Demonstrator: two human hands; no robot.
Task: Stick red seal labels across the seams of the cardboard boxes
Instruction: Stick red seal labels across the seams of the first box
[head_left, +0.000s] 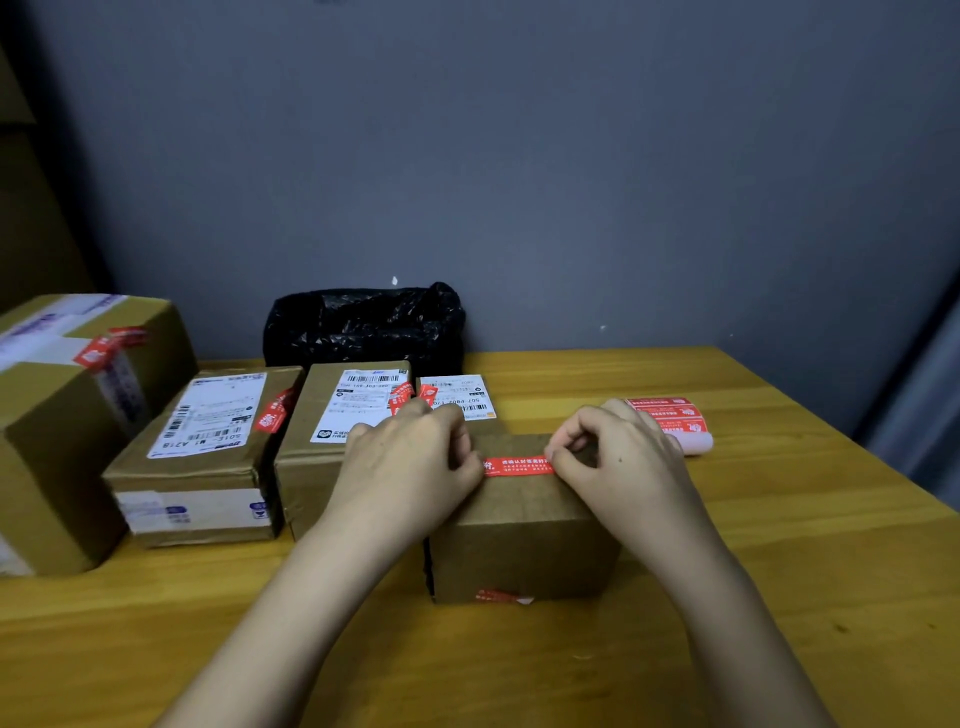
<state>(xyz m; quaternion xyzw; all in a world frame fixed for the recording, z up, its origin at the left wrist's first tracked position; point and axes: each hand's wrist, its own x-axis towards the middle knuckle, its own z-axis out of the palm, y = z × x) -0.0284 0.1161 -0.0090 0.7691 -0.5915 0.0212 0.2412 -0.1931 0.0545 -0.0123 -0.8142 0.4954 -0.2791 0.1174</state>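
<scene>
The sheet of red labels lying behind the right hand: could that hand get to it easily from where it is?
Probably yes. The sheet of red seal labels lies flat on the wooden table just beyond the right hand, with nothing between them, though that hand is pinching the red label.

You hold a red label (517, 466) by its two ends over the top of a small brown box (524, 545). Your left hand (410, 457) pinches the left end and your right hand (618, 457) pinches the right end. The box sits on a wooden table (779, 597). A roll of red labels (672, 423) lies just behind your right hand. To the left stand more boxes with white shipping papers and red labels: one near your left hand (332, 441), one beside it (202, 457), and a big one (67, 415) at the edge. A black plastic bag (363, 322) sits by the gray wall.
</scene>
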